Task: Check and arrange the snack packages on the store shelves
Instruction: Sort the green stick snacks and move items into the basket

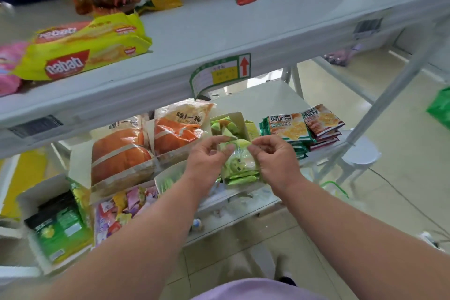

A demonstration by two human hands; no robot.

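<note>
Over the lower shelf (272,97), both my hands hold a small stack of light green snack packets (239,165). My left hand (207,156) pinches the stack's upper left edge with curled fingers. My right hand (275,156) grips its right side, thumb and fingers bent over the top packet. Just behind the stack stands an open white carton (237,119) with more green packets in it. Another open carton (168,179) lies under my left wrist.
Two orange bread bags (121,151) sit left of my hands, a stack of cracker packs (302,129) to the right. Lower left holds a box of green packs (60,229) and mixed sweets (124,207). The upper shelf (219,36) carries a yellow wafer bag (82,48).
</note>
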